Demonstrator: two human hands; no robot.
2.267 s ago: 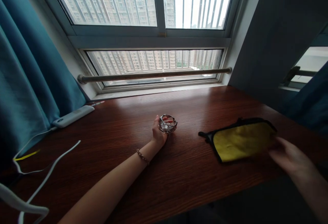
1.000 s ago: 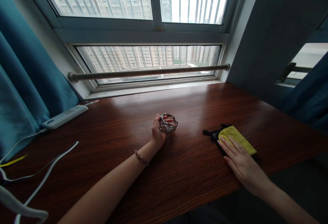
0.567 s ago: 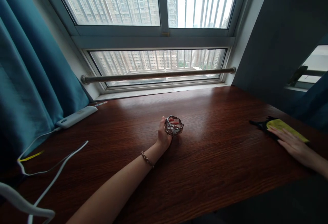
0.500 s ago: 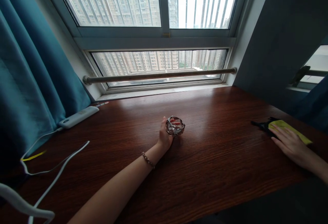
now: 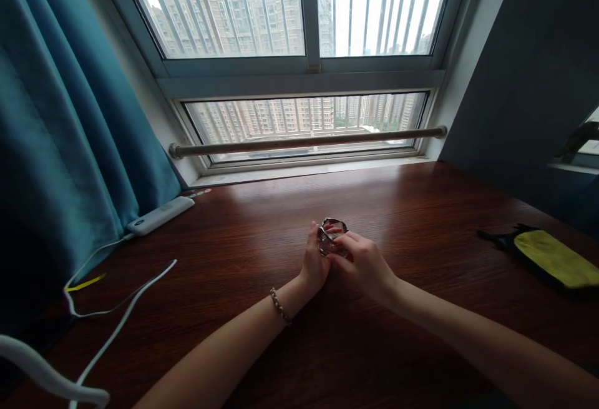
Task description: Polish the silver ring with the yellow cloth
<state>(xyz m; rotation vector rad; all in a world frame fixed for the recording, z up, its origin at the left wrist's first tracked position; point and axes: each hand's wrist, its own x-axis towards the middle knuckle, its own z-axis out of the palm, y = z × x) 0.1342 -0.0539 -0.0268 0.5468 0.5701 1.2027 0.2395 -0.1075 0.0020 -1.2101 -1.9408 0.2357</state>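
A: Where do we stand?

B: Both our hands close around the glass dish [image 5: 331, 238] on the table [image 5: 421, 209], left hand [image 5: 312, 264] cupping its near-left side, right hand [image 5: 362, 263] gripping its right edge.

A: How do we handle it well?

B: It looks slippery, so we'd grip it firmly and evenly. The yellow cloth [image 5: 552, 258] lies well off to our right.

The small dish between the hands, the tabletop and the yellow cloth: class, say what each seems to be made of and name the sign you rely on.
Dish: probably cut glass; clear, faceted, glinting, fingers show through it.
Tabletop: wood or wood-look laminate; dark red-brown grain lines, glossy window reflection.
Cloth: soft fabric, perhaps microfibre; matte yellow face, black edge, lies limp.
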